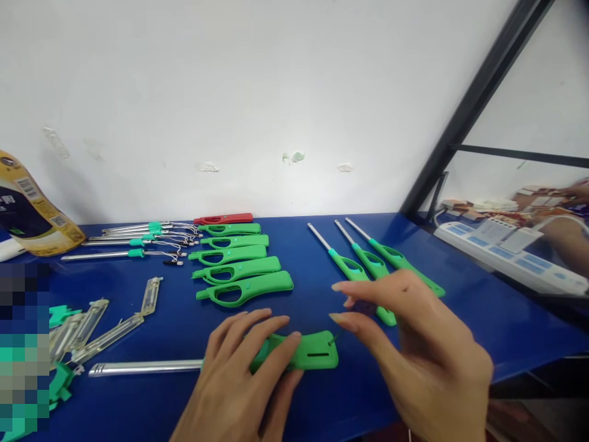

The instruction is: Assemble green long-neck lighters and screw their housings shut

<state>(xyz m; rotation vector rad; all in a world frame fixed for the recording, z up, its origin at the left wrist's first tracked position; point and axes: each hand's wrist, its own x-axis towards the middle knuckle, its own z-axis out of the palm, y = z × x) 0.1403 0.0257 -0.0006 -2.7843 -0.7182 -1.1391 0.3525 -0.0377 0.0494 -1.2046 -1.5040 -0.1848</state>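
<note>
Beneath my left hand (239, 374) lies a long-necked gas lighter (317, 353), its silver tube pointing left and its green handle to the right. The fingers and thumb of that hand are closed around the handle. A thin dark bit sticks out at the handle's right end. Just right of that end hovers my right hand (423, 350), thumb and forefinger apart, with nothing visible between the tips. Behind it, several assembled green lighters (350, 267) lie side by side at a slant, partly covered by the hand.
Several green handle shells (248, 288) and a red one (230, 218) are lined up at the back. Metal tubes with wires (110, 254) lie left of them. Clear fuel tanks (115, 337) rest front left, near a yellow bottle (50, 227). A power strip (510, 255) stands right.
</note>
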